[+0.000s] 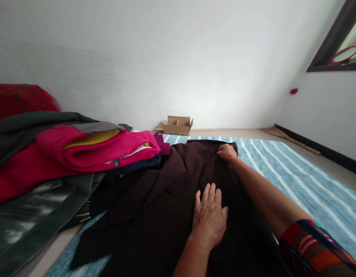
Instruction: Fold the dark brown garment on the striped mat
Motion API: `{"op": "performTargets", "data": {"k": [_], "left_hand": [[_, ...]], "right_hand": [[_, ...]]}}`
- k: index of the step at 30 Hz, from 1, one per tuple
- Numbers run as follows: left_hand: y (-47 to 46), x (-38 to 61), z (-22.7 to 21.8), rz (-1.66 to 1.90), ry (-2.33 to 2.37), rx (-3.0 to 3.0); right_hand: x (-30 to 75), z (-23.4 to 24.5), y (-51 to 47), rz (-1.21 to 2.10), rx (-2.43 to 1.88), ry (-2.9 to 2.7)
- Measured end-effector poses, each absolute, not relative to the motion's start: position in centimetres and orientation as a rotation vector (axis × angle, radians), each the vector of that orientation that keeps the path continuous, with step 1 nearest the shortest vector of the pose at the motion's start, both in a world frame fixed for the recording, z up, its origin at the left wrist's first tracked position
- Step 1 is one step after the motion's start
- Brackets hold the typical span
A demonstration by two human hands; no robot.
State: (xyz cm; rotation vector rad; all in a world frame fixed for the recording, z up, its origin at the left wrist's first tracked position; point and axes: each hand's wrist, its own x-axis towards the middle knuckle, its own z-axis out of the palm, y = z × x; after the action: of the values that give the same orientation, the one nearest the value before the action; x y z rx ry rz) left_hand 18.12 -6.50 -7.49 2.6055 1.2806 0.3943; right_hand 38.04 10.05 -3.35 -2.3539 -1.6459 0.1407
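Dark brown trousers (166, 215) lie spread on a blue-and-white striped sheet, the waist end away from me. My left hand (208, 217) rests flat on the cloth, palm down with fingers stretched out. Farther off, my right hand (227, 152) is closed on the right corner of the trousers' waist, fingers bent round the edge. Folds and creases run across the left part of the cloth. One pointed dark end reaches toward the lower left.
To the left is a heap of clothes with a pink fleece garment (88, 154) on top and a grey-green faded garment (36, 219) beneath. The striped sheet (281, 165) extends right. An open cardboard box (178, 126) stands by the wall. A rope-like strip (293, 141) lies at far right.
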Motion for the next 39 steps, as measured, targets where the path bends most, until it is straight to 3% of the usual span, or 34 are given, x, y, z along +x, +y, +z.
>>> {"op": "performTargets", "data": {"k": [7,13,18,27,34,39], "left_hand": [[-6.5,18.1,-7.5,0.403,1.258,2.61],[-6.4,18.1,-7.2,0.384,1.241,2.636],[-6.1,18.3,-6.8,0.344,1.242,2.665],[-5.8,19.0,-6.2,0.253,1.254,2.678],[-6.0,19.3,-5.2,0.171,1.259,2.669],[-8.5,20.1,-3.8,0.201,1.213,2.691]], "right_hand": [[34.7,-2.4,6.9,-0.141,-2.202,-1.894],[33.4,-4.2,4.7,-0.148,-2.078,-2.145],[33.1,-2.7,2.5,-0.214,-2.046,-2.11],[33.8,-4.3,-6.7,0.026,-1.712,-2.211],[33.6,-4.4,-15.0,-0.139,-1.656,-2.063],[32.8,-5.9,-20.5,-0.063,-1.774,-2.103]]}}
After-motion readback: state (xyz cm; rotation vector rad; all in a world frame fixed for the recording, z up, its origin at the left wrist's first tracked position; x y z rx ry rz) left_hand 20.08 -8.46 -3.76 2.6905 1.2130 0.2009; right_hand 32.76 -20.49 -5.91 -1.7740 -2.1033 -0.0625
